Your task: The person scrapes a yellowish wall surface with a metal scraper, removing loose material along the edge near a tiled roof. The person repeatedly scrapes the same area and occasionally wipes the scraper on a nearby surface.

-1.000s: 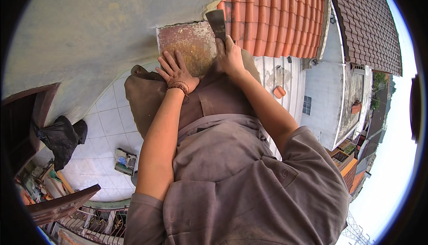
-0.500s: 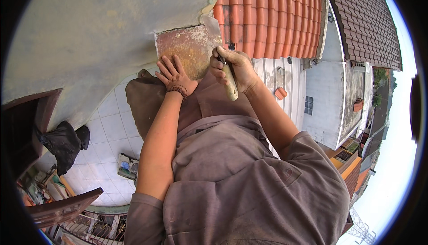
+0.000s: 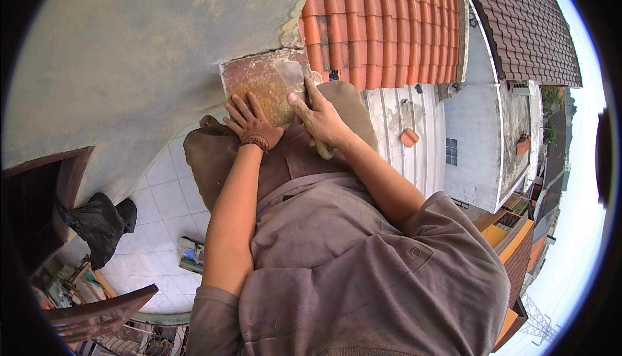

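Note:
My left hand (image 3: 254,125), with a beaded bracelet at its wrist, lies with fingers spread on the near part of a worn ledge top (image 3: 249,74), stained reddish brown and yellow. In my right hand (image 3: 326,121) is a scraper (image 3: 291,75) with a wide, flat metal blade. Its blade lies over the right part of the ledge top, to the right of my left fingers. The pale handle end shows below my right palm; the rest of the handle is hidden by the hand.
A greenish-grey plastered wall (image 3: 149,45) rises at the left, meeting the ledge. Orange roof tiles (image 3: 389,25) and a white metal roof (image 3: 398,145) lie at the right. Down left are a white-tiled floor (image 3: 162,200), a black plastic bag (image 3: 97,223) and a dark doorway (image 3: 39,194).
My right hand has turned over and brought the scraper blade leftward and nearer, from the ledge's far right corner onto its top. My left hand stays spread on the ledge.

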`<state>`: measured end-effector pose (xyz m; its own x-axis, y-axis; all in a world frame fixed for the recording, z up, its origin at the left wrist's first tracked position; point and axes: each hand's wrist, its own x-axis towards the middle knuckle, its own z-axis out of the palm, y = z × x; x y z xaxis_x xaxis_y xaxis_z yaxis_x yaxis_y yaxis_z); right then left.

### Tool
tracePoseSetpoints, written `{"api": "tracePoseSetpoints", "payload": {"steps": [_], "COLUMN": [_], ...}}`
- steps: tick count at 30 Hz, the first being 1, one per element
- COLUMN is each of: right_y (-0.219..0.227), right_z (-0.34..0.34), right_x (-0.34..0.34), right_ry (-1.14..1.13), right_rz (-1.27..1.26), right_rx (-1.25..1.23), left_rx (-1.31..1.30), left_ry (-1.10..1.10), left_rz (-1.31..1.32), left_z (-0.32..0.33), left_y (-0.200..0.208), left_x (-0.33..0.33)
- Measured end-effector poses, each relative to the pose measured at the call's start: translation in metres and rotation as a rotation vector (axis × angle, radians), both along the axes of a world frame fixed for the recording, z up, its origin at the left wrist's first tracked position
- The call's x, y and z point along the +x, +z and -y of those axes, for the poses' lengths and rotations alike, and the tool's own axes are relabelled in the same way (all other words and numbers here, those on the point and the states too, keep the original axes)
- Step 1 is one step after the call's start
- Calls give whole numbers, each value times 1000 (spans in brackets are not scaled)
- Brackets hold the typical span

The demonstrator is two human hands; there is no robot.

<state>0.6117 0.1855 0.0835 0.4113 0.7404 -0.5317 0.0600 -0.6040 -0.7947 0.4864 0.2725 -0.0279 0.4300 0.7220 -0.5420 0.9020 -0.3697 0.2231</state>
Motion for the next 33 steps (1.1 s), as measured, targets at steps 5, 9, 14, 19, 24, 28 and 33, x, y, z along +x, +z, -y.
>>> {"api": "tracePoseSetpoints", "payload": {"steps": [5, 9, 14, 19, 24, 28, 33], "right_y": [-30, -15, 15, 53, 59, 65, 70], "right_z": [-5, -21, -47, -47, -50, -54, -58], "right_x": [9, 11, 48, 106, 137, 148, 155], "right_ry": [-150, -358, -213, -21, 246, 339, 268], "right_rz": [23, -123, 461, 1119, 1319, 1381, 1414], "right_rx": [244, 449, 660, 632, 643, 589, 766], "left_rx": [-2, 12, -9, -34, -25, 4, -21], "left_ry": [-3, -24, -17, 1, 3, 1, 13], "left_rz": [-9, -46, -64, -66, -47, -28, -34], "left_z": [0, 0, -1, -1, -1, -1, -2], "left_y": [-1, -5, -6, 2, 0, -5, -1], "left_x": [0, 0, 2, 3, 3, 2, 3]}}
